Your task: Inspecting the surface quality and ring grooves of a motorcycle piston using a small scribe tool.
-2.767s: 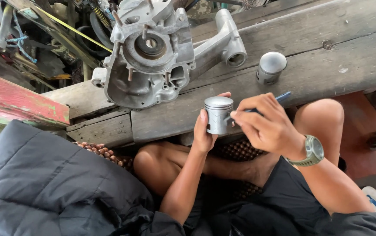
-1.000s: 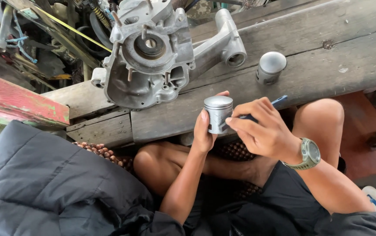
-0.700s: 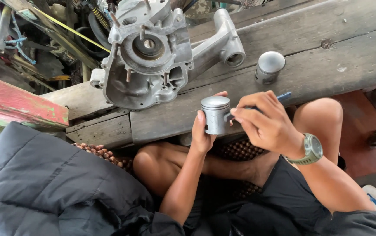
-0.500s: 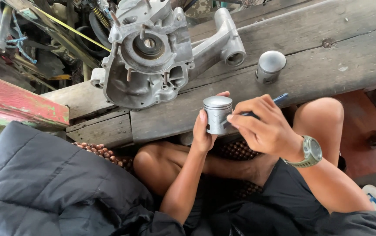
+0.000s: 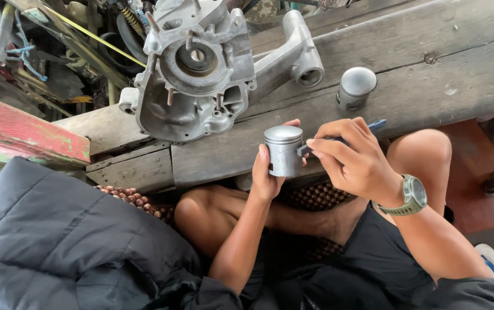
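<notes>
piston (image 5: 283,150) upright in left hand (image 5: 267,172) fingers, right hand (image 5: 350,161) tool at side.

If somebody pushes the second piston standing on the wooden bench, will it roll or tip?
The second piston is a short, domed cylinder standing tilted on the rough bench, so it may tip. Once on its side, it would probably roll. It looks metal, so likely stiff.

left hand (image 5: 267,175): raised, fingers curled in grip | right hand (image 5: 353,161): fingers pinched, wrist bent inward
</notes>
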